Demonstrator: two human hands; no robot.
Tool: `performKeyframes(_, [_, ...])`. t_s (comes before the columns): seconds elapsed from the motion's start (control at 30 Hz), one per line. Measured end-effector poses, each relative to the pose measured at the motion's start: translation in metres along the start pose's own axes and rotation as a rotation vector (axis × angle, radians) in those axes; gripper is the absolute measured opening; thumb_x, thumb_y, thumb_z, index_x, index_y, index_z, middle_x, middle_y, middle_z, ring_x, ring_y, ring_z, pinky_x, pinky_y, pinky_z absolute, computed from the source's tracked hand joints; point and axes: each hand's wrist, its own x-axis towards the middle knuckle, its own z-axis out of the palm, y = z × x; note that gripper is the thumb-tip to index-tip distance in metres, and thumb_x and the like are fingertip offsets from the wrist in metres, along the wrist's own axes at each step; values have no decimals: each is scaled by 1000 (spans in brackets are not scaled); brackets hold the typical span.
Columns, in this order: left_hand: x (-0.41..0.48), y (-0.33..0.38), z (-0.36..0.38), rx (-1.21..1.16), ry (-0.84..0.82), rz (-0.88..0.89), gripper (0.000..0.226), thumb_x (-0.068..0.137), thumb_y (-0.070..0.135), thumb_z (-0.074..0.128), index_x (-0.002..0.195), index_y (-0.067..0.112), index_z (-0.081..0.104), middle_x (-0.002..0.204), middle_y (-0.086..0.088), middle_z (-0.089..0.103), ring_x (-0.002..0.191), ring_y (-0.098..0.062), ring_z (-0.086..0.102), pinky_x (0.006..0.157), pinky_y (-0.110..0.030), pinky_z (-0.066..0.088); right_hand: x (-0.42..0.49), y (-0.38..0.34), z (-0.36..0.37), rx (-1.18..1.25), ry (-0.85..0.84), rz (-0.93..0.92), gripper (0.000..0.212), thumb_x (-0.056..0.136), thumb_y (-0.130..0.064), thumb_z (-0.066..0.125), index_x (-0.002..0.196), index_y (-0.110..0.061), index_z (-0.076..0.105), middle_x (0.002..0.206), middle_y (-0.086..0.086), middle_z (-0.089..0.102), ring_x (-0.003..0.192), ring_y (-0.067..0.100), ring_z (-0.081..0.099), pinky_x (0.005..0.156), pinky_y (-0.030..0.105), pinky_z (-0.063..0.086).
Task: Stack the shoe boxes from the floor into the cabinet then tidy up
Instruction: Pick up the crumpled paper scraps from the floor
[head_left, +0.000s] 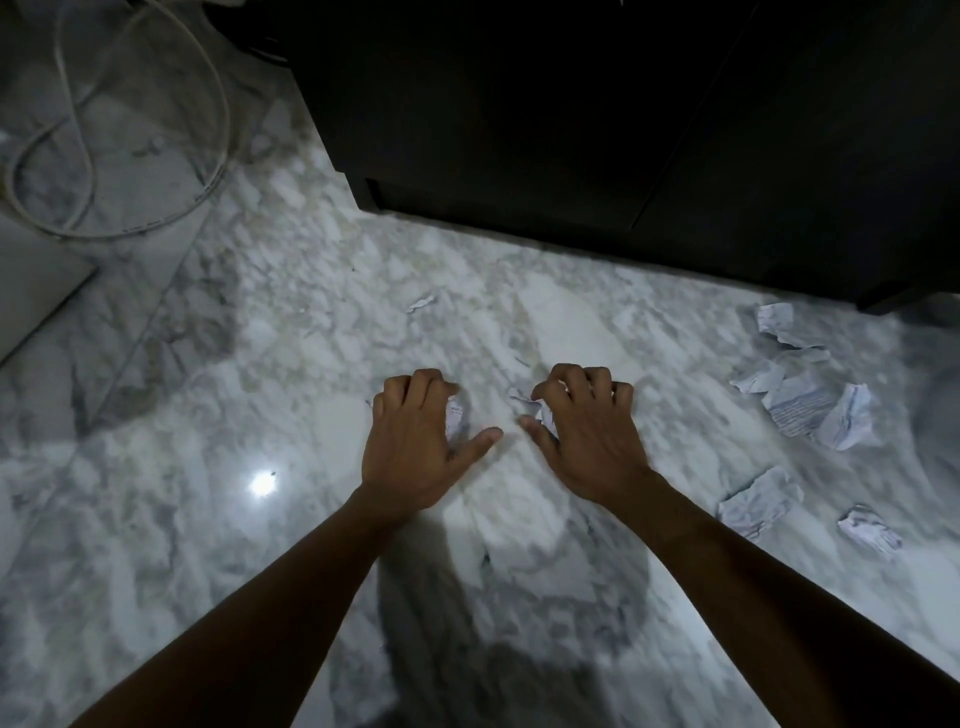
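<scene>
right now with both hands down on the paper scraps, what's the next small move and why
Probably close the left hand and right hand fully and lift. Each already has fingers curled over crumpled paper on the marble floor. More paper scraps lie off to the right, so that pile likely comes after.

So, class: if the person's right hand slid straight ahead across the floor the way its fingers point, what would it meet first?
The right hand, already curled over a paper scrap, points up the marble floor. That stretch looks bare, so it would probably reach the dark cabinet base first, though depth is hard to judge.
</scene>
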Motion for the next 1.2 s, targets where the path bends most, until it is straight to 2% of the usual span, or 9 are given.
performKeyframes(0.1, [1, 0, 5, 40, 56, 0, 49, 91, 61, 58, 103, 15, 62, 107, -3, 61, 97, -24, 51, 81, -39, 46, 6, -3, 5, 20, 16, 5, 29, 100, -45, 44, 101, -22, 62, 106, 0, 58, 89, 26, 52, 74, 41, 38])
performKeyframes(0.3, [2, -7, 12, -158, 161, 77, 31, 89, 39, 70, 79, 9, 70, 80, -4, 65, 78, -18, 59, 74, -30, 51, 11, -3, 10, 131, 154, 56, 36, 100, -44, 47, 86, -17, 66, 85, 2, 60, 74, 23, 57, 64, 37, 47])
performKeyframes(0.4, [-1, -2, 3, -278, 117, -62, 21, 84, 28, 80, 79, 10, 70, 80, -2, 65, 75, -13, 59, 70, -23, 51, 7, -3, 8, 224, 172, 104, 35, 98, -44, 50, 84, -16, 67, 81, 2, 59, 71, 22, 57, 64, 35, 49])
performKeyframes(0.5, [-9, 12, -14, -392, 39, -196, 18, 85, 24, 79, 77, 11, 69, 78, 2, 63, 74, -12, 59, 70, -26, 53, -9, -10, -6, 304, 133, 190, 39, 98, -46, 45, 85, -17, 67, 83, 2, 59, 74, 22, 59, 64, 35, 52])
performKeyframes(0.67, [-50, 56, -46, -400, -39, -157, 23, 83, 18, 80, 66, 12, 66, 68, 12, 57, 75, -18, 58, 72, -21, 42, -69, -26, -49, 340, 31, 361, 60, 97, -64, 25, 88, -20, 65, 88, 1, 61, 81, 22, 62, 67, 35, 53])
performKeyframes(0.8, [-68, 92, -78, -451, -54, -113, 30, 88, 27, 75, 65, 22, 57, 72, 11, 58, 79, -13, 55, 73, -28, 47, -100, -19, -116, 279, 59, 391, 64, 94, -70, 19, 92, -24, 64, 92, -2, 59, 85, 20, 63, 69, 33, 51])
performKeyframes(0.9, [-57, 134, -122, -465, -17, -32, 27, 90, 32, 71, 69, 28, 55, 78, 11, 59, 83, -8, 55, 76, -23, 45, -109, 4, -189, 243, 183, 405, 72, 91, -75, 10, 92, -25, 62, 93, -5, 57, 86, 19, 62, 70, 32, 49])
performKeyframes(1.1, [-22, 264, -210, -594, 130, 145, 20, 89, 31, 72, 75, 20, 62, 84, 7, 55, 78, -11, 56, 73, -26, 43, -125, 69, -356, 9, 485, 420, 46, 93, -56, 37, 85, -18, 61, 88, 6, 56, 82, 32, 63, 63, 37, 50])
performKeyframes(1.2, [-8, 335, -232, -645, 156, 295, 21, 89, 30, 72, 76, 15, 64, 83, 4, 55, 76, -15, 57, 73, -29, 45, -141, 108, -427, -91, 481, 406, 41, 96, -53, 41, 88, -17, 57, 92, 9, 54, 87, 34, 60, 66, 42, 50])
